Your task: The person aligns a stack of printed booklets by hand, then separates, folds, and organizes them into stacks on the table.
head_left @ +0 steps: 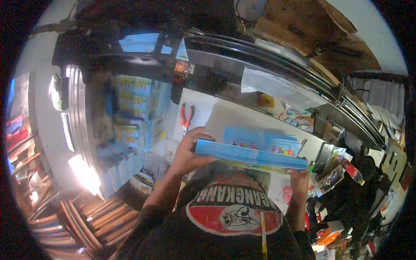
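Stack of thin blue booklets [251, 155] held flat betw. both hands, just above the tabletop [234, 115], close to the chest. Long axis runs left–right, dipping slightly toward the right end. Left hand [187, 152] at the left short end: fingers [200, 132] curl over the top edge, thumb apparently under, clenched on the stack. Right hand [299, 177] at the right end, mostly below the stack; fingers grasp the corner from underneath, tips hidden by the booklets. Both ends gripped, so neither hand nearer than the other; stack spans the whole gap betw. them.

Directly beyond the stack, on the far side: more blue sheets w/ coloured print [262, 141] lying on the tabletop, just beside the stack's far edge. Red-handled pliers [186, 117] further off, far-left, well apart. Piles of similar blue packs [130, 117] to the left. Clutter of coloured packets [336, 167] near the right end, so little room that side. Bare tabletop lies far-centre, betw. pliers and sheets. Near side blocked by own torso.
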A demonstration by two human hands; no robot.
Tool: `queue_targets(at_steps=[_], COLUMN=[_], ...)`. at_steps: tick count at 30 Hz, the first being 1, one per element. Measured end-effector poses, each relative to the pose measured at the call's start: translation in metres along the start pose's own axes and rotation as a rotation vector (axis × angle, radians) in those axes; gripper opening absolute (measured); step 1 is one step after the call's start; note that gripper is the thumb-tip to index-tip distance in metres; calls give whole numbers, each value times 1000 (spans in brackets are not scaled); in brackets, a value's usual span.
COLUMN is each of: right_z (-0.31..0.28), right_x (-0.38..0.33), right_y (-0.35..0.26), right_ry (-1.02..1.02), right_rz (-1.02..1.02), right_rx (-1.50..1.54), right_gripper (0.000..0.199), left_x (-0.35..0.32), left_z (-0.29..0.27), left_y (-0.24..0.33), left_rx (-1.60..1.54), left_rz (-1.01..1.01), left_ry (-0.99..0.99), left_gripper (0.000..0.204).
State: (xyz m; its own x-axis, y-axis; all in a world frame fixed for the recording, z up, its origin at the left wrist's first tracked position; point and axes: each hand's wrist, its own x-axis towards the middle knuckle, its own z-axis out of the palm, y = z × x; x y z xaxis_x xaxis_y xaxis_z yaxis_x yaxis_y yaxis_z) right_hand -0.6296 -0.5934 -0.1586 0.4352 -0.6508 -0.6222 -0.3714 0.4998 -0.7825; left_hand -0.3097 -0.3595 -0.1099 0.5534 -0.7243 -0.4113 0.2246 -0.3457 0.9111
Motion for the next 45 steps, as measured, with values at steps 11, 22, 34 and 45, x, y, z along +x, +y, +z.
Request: queue_targets(at_steps=[11, 22, 34, 45], right_z=[44, 68, 66, 72], right_x=[-44, -58, -68, -60], right_y=[-31, -54, -58, -48], right_ry=[-43, -101, 4, 35], right_rz=[-137, -272, -259, -248], right_rx=[181, 190, 109, 304], right_gripper=[40, 37, 36, 40], left_x=[-9, -17, -23, -29], left_z=[-42, -57, -50, -47], left_y=[10, 19, 37, 42], left_rx=[42, -20, 43, 80], left_rz=[129, 136, 89, 223], left_ry=[-72, -64, -13, -21], left_gripper=[85, 34, 33, 34])
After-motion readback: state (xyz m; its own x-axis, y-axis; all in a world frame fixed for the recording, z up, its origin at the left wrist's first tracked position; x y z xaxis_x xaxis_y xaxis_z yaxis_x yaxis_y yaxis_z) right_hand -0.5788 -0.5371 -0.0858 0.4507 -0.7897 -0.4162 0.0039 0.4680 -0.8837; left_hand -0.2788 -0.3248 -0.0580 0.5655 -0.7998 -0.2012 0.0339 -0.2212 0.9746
